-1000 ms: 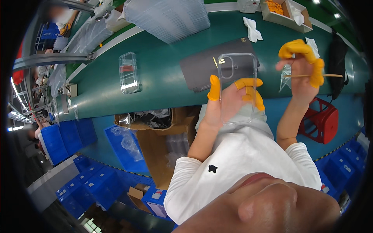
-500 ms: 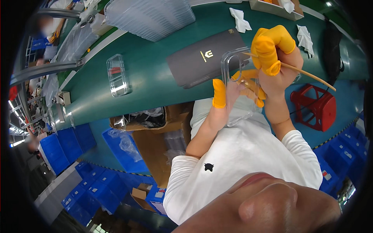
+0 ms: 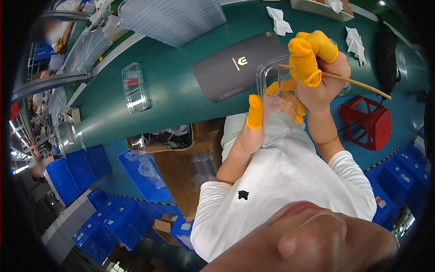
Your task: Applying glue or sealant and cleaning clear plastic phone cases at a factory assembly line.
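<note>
My left hand (image 3: 255, 119) grips a clear phone case (image 3: 277, 124) by its sides, thumb on the near left edge and fingers behind it. Yellow finger cots cover its fingertips. The case is tilted up in front of my shirt, with a large camera cutout at its upper end. In my right hand (image 3: 321, 72), also with yellow finger cots, a thin wooden stick (image 3: 360, 84) is pinched. The stick's pointed tip is close to the case's upper edge by the cutout; whether it touches I cannot tell.
A dark grey flat box (image 3: 217, 72) lies on the green table (image 3: 172, 90) beyond the case. Left of it sits a clear plastic tray (image 3: 136, 97), and stacked trays (image 3: 174, 20) stand behind. White tissues (image 3: 279, 21) lie farther back. Below are a cardboard box (image 3: 174, 170) and a red stool (image 3: 369, 122).
My right hand and the stick have shifted slightly left and down. The phone case has tipped a little in my left hand. Both grips are kept.
</note>
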Demonstrator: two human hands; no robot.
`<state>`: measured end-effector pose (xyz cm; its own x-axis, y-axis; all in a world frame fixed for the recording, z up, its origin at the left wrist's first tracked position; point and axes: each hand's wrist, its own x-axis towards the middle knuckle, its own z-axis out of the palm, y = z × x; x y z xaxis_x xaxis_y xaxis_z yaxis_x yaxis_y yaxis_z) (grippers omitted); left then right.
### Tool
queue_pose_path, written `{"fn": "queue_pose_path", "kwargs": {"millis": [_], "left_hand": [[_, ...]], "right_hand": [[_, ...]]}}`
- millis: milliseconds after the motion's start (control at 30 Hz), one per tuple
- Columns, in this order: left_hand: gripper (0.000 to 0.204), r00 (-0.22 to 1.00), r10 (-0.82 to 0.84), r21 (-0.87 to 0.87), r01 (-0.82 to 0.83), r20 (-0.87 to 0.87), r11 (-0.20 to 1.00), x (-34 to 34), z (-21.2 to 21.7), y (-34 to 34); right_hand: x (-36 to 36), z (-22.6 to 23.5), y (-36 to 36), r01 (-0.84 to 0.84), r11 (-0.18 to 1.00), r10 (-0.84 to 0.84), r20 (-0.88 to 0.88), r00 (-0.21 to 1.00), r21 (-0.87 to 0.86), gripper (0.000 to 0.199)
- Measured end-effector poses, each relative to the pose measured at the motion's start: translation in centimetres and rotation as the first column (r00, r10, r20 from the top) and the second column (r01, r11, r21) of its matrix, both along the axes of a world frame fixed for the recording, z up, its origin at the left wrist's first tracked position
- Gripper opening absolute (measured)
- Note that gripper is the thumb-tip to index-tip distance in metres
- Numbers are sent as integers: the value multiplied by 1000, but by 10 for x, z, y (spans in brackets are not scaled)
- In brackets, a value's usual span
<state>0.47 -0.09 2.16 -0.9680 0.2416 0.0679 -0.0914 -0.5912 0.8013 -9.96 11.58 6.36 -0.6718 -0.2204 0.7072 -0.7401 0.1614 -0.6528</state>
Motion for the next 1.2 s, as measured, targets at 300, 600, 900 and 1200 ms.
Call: {"fn": "queue_pose_path", "kwargs": {"millis": [300, 600, 900, 1200], "left_hand": [[46, 987, 141, -147, -151, -76, 978, 13, -36, -1], [49, 988, 151, -182, -156, -43, 971, 10, -37, 0], [86, 1000, -18, -69, 18, 2, 997, -13, 0, -10], [92, 997, 82, -210, -77, 14, 975, -9, 8, -14]], "right_hand": [[-3, -1, -10, 38, 984, -46, -38, 998, -173, 13], [-5, -5, -8, 98, 991, -104, -70, 992, -92, 12], [-14, -6, 15, -212, 919, 294, 220, 930, -332, 47], [-9, 3, 4, -131, 958, 116, 72, 991, 255, 19]]}}
